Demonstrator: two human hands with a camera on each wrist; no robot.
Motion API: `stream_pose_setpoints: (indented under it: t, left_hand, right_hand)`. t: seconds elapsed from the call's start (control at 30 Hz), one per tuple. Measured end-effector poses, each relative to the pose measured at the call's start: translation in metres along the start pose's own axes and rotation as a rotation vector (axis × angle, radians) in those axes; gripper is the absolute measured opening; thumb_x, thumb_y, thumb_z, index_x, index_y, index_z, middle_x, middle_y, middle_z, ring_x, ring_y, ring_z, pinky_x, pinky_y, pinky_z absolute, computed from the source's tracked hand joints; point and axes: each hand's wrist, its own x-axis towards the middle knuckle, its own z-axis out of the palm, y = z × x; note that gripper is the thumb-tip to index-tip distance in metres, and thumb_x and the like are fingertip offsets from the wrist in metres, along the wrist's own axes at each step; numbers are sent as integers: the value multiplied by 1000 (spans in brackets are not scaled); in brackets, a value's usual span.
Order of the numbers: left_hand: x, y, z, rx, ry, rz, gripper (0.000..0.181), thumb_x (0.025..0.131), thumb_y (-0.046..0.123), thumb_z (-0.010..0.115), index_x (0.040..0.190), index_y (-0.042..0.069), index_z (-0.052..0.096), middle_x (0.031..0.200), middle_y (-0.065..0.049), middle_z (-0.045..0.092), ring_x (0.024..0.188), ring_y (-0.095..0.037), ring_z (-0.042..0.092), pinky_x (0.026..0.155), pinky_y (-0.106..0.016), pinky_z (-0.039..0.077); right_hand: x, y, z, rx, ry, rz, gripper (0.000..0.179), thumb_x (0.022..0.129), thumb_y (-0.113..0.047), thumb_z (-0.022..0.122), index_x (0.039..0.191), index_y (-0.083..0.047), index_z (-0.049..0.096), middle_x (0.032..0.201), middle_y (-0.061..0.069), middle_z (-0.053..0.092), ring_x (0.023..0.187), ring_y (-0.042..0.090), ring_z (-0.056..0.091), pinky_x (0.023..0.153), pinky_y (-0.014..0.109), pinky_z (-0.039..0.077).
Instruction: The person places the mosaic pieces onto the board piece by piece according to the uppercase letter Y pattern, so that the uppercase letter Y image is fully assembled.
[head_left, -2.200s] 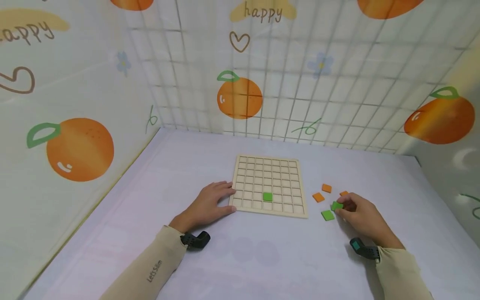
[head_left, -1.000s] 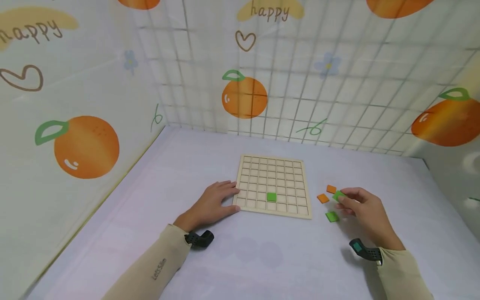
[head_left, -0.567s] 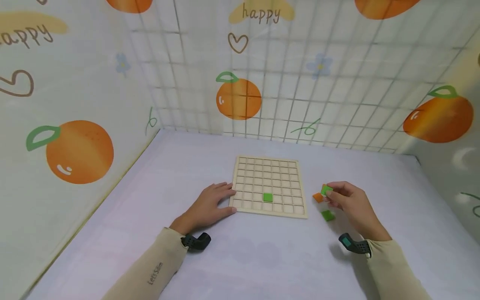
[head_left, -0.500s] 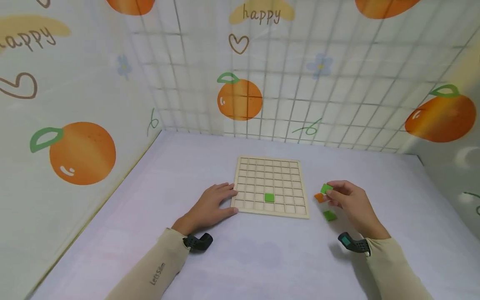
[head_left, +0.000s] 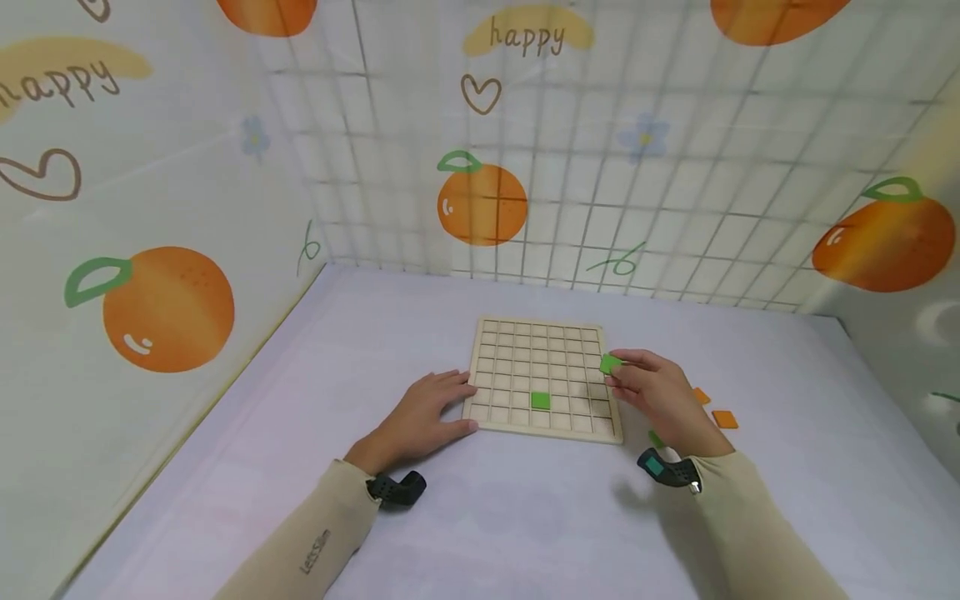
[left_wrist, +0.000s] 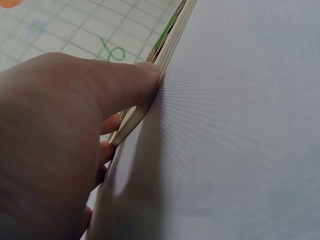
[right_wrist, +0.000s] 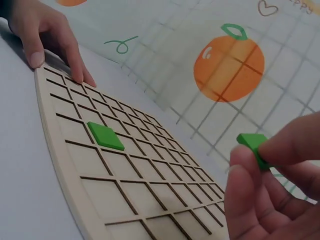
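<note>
Nearest are the left sleeve (head_left: 292, 533) and right sleeve (head_left: 750, 521), both beige, lying over a pale table (head_left: 487, 533). Each wrist carries a black wrist unit: left unit (head_left: 399, 490), right unit (head_left: 666, 468).

Just beyond the right unit, a loose green tile (head_left: 656, 438) lies on the table, partly hidden by the right wrist. To the right lie two orange tiles: the nearer orange tile (head_left: 725, 419) is in full view; the farther orange tile (head_left: 701, 396) is partly covered by the right hand (head_left: 663, 400).

The left hand (head_left: 420, 417) rests at the near left corner of the wooden grid board (head_left: 540, 358), fingers loosely extended along the left edge, thumb against the near edge. A seated green tile (head_left: 540, 401) occupies the second row from the near edge.

The right hand has thumb and fingers closed in a pinch on the held green tile (head_left: 610, 364), raised at the board's right edge and blocking part of it from view.

At the far side stands a wall sheet (head_left: 420, 117) with printed oranges (head_left: 482, 204) and grid lines.
</note>
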Motion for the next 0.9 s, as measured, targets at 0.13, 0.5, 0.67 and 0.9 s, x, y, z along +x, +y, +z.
stream_pose_setpoints:
  t: [0.13,0.5,0.67,0.9]
  left_hand:
    - [-2,-1,-1,-4,9,10,58,96,46,63,145,14,55,157,-5,40,148,-24,28,122,-44,15]
    - [-5,-5,5,-21,16,9,58,96,46,64,144,16,56,156,-3,41,148,-23,29,121,-44,16]
    - [-4,-6,5,2,20,9,58,96,48,63,145,17,55,157,-2,41,148,-22,28,121,-43,16]
    - [-2,-5,2,-5,20,28,57,96,45,63,143,15,56,156,-5,42,147,-25,29,121,-46,17]
  right_hand:
    - [5,0,9,8,-6,4,44,102,-12,58,141,5,46,112,11,59,103,23,63,91,28,54]
    - [19,19,23,27,-2,34,43,101,-9,56,142,3,49,115,12,56,95,17,65,90,28,55]
    - [23,18,33,-3,-4,29,42,100,-9,57,141,2,51,125,16,56,98,19,66,92,29,55]
    - [27,16,44,-108,-18,13,45,97,-7,62,140,0,55,128,19,60,100,24,68,89,31,56]
